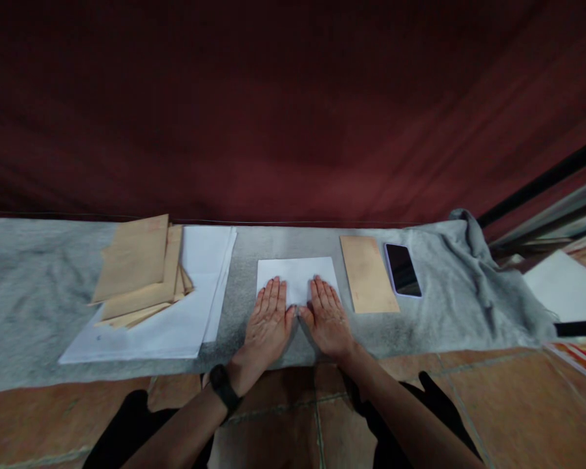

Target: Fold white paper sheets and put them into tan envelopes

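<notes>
A white sheet of paper [297, 268], which looks folded, lies flat in front of me on the grey cloth. My left hand [268, 319] rests palm down on its near left part, fingers stretched forward. On the near right part my right hand [328, 318] lies flat in the same way. The two thumbs almost meet at the paper's near edge. Just right of the paper is a single brown envelope [370, 273]. Whatever is under my palms is hidden.
A phone [403, 270] lies right of the envelope. At the left, several brown envelopes [134, 257] sit piled on white sheets [202, 260]. The grey cloth [434, 306] bunches up at the right, near a black bar [542, 179]. A dark red curtain [293, 130] hangs behind.
</notes>
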A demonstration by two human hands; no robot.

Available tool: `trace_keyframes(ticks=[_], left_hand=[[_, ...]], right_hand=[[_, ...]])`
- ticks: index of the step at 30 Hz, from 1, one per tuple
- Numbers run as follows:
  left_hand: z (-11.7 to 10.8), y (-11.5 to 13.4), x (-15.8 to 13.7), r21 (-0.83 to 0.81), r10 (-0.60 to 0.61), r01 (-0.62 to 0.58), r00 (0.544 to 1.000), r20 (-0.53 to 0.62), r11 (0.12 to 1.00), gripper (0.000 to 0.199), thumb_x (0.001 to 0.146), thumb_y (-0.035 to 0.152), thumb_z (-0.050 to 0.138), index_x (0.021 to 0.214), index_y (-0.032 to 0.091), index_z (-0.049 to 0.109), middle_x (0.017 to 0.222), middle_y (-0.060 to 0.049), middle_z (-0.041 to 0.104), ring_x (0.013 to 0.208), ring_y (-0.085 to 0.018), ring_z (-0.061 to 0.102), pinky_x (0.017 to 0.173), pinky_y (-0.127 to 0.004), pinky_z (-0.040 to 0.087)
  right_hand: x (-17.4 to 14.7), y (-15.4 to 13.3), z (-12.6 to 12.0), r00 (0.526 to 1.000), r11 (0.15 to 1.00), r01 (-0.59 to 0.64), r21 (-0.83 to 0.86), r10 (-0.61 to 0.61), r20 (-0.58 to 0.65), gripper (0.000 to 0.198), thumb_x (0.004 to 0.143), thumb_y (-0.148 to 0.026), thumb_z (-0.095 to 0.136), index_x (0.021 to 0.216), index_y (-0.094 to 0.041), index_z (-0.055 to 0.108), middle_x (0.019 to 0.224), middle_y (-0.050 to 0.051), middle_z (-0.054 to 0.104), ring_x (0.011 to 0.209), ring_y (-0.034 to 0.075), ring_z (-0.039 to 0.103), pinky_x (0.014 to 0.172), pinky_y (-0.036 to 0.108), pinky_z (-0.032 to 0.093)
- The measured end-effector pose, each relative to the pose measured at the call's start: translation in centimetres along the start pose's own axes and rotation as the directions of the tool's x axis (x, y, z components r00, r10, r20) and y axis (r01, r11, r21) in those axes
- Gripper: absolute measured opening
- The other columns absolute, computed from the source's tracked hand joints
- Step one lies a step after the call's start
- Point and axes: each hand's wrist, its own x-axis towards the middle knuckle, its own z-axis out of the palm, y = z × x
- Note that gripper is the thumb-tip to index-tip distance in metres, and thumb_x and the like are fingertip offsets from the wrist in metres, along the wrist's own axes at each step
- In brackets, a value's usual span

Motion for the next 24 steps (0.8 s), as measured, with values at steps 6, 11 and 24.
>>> trace_keyframes(ticks=[6, 11, 24], left_hand=[[-0.3, -1.0, 0.4, 0.01, -0.084, 0.084, 0.996, -0.022, 0.996, 0.062, 0.102, 0.036, 0.034, 0.152, -0.002, 0.037, 0.161, -0.025, 0.032, 0.153, -0.033, 0.028, 0.124, -0.052, 0.028], [-0.7, -1.6, 0.8, 0.028, -0.147, 0.149, 0.988, -0.048, 0.988, 0.063, 0.102, 0.036, 0.034, 0.151, -0.004, 0.038, 0.16, -0.027, 0.033, 0.152, -0.034, 0.03, 0.124, -0.052, 0.027], [-0.4, 0.1, 4.3, -0.009, -0.002, 0.002, 1.0, -0.021, 1.0, 0.057, 0.104, 0.031, 0.03, 0.154, 0.004, 0.037, 0.161, -0.018, 0.038, 0.154, -0.026, 0.027, 0.126, -0.048, 0.026]], right_hand=[[-0.1, 0.7, 0.2, 0.998, 0.995, -0.054, -0.082, 0.053, -0.017, 0.068, 0.107, -0.048, 0.032, 0.155, 0.0, 0.034, 0.161, 0.023, 0.036, 0.151, 0.031, 0.032, 0.123, 0.048, 0.03], [0.0, 1.4, 0.2, 0.996, 0.991, -0.091, -0.096, 0.088, -0.034, 0.07, 0.106, -0.05, 0.033, 0.155, 0.0, 0.035, 0.161, 0.024, 0.036, 0.15, 0.033, 0.035, 0.121, 0.05, 0.033], [3.9, 1.5, -0.8, 0.992, 0.991, -0.123, 0.055, 0.122, 0.024, 0.062, 0.109, -0.045, 0.023, 0.154, -0.006, 0.041, 0.161, 0.017, 0.038, 0.153, 0.029, 0.03, 0.124, 0.049, 0.028]])
